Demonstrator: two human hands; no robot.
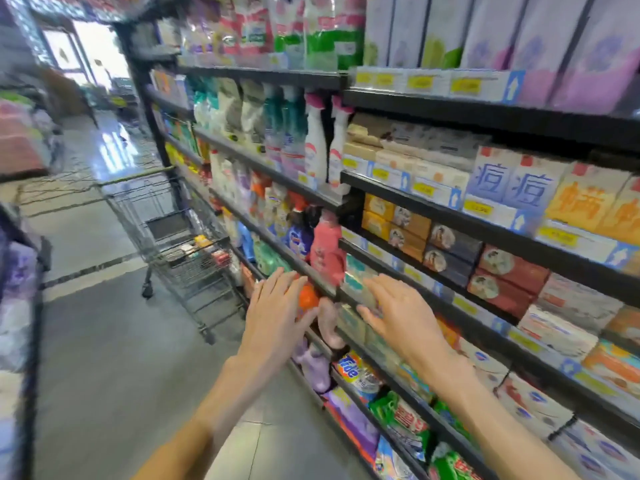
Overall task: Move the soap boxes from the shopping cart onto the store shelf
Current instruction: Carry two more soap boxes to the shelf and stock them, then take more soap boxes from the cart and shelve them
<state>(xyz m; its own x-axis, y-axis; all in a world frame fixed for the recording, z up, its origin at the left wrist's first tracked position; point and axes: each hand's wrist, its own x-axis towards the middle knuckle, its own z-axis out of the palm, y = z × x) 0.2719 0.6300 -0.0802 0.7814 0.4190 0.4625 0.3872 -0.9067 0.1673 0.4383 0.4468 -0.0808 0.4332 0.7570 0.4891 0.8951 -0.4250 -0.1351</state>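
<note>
The shelf (433, 202) is filling the right, running off past the edge. The cart (183, 237) is standing far left, with small blurred boxes (204, 247) lying inside. The left hand (273, 317) and right hand (391, 313) are reaching forward, fingers spread, holding nothing.

Single view from the camera on my head, wide-angle, facing forward and down along the aisle, tilted so the store shelf (450, 209) runs diagonally across the right side. My hands (273, 306) sit close below the lens at lower centre, with the shelf front near them. The shopping cart (187, 244) stands farther off at left centre, beside the shelf.
</note>
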